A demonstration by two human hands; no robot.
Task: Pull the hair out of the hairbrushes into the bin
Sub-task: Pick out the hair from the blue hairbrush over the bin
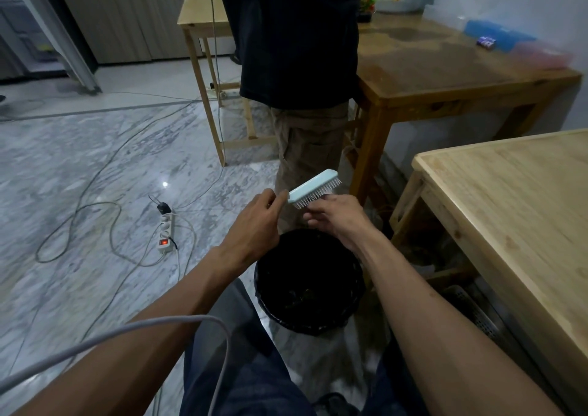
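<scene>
A pale blue hairbrush [313, 186] with whitish bristles pointing down and toward me is held above a black round bin [310, 280] on the floor. My left hand [254, 224] grips the brush by its near left end. My right hand [337, 216] is under the bristles, fingers curled and pinched at the bristle row. Whether there is hair between those fingers is too small to tell. The bin's dark inside shows some debris.
Another person in a dark shirt and khaki trousers [305, 97] stands just beyond the bin. A light wooden table [509, 208] is at my right, a darker table [445, 65] behind it. A power strip [165, 232] and cables lie on the marble floor at left.
</scene>
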